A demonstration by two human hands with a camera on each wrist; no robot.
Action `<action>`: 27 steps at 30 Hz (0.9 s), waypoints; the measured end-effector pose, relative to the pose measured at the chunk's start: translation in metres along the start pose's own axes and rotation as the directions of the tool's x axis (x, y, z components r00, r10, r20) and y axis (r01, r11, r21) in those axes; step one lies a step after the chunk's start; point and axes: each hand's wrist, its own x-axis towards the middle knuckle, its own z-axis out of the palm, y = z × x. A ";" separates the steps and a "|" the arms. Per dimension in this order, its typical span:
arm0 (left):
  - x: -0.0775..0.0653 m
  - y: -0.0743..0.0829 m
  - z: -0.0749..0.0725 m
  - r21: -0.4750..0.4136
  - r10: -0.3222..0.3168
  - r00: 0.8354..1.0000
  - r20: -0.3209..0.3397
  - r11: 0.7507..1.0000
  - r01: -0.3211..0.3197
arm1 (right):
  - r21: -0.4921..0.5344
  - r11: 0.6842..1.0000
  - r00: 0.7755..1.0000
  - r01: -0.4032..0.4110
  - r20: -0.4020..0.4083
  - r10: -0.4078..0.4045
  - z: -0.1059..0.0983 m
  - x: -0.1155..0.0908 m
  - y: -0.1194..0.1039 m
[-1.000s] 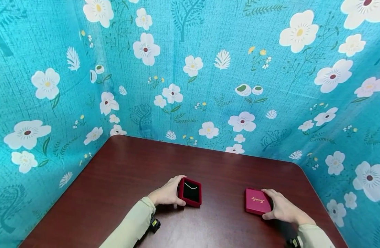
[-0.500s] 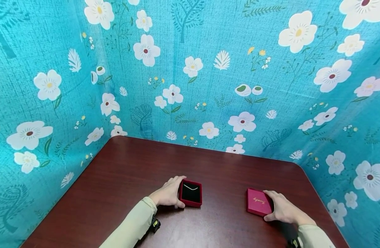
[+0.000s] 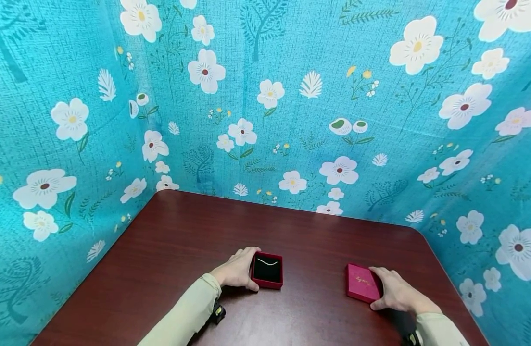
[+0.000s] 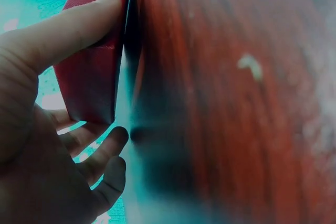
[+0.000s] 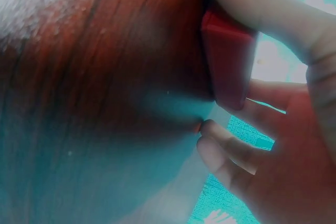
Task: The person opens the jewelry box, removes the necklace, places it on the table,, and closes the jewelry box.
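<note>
My left hand (image 3: 237, 270) grips a small red jewelry box base (image 3: 267, 284) from its left side, thumb on the near side and fingers at the far side. A black cushion (image 3: 267, 272) fills the base, and a thin pale chain (image 3: 267, 262) lies across its upper part. In the left wrist view the thumb presses the red wall (image 4: 90, 80). My right hand (image 3: 395, 291) holds the red box lid (image 3: 361, 283), which has gold lettering on top, by its right side. The right wrist view shows thumb and fingers on either side of the lid (image 5: 230, 61).
Both box parts are on or close over a dark reddish-brown table (image 3: 196, 226) with rounded far corners. A turquoise flowered cloth (image 3: 291, 120) hangs behind the table and along both sides. A dark strap device (image 3: 218, 313) sits on the left wrist.
The box base has turned from slightly tilted to lying flatter and straighter. The lid has shifted a little to the right and nearer. Both hands keep their hold.
</note>
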 end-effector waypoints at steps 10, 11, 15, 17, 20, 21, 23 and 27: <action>0.002 -0.003 0.004 0.006 0.005 1.000 -0.009 1.000 -0.005 | 0.010 1.000 0.999 -0.023 0.024 0.022 0.000 0.003 0.004; 0.002 -0.003 0.004 0.013 0.006 1.000 -0.012 1.000 -0.006 | 0.012 1.000 0.999 -0.022 0.023 0.022 0.000 0.003 0.004; 0.003 -0.004 0.006 0.034 0.004 1.000 -0.017 0.999 -0.003 | 0.020 0.999 0.999 -0.025 0.023 0.025 -0.001 0.003 0.002; 0.003 -0.005 0.006 0.038 0.000 1.000 -0.019 0.999 0.001 | 0.021 0.999 0.999 -0.029 0.025 0.028 -0.001 0.003 0.002; 0.003 -0.006 0.007 0.037 -0.007 1.000 -0.022 0.999 0.008 | 0.024 0.999 0.999 -0.034 0.035 0.033 -0.001 0.003 0.001; 0.003 -0.006 0.007 0.036 -0.008 1.000 -0.020 0.999 0.008 | 0.026 0.999 0.999 -0.037 0.039 0.036 -0.001 0.003 0.000; 0.003 -0.006 0.007 0.036 -0.007 1.000 -0.018 0.999 0.007 | 0.032 0.999 0.998 -0.041 0.047 0.039 -0.001 0.003 0.000; 0.003 -0.006 0.007 0.026 0.002 1.000 -0.013 1.000 -0.002 | 0.037 0.998 0.998 -0.042 0.051 0.040 -0.002 0.003 -0.001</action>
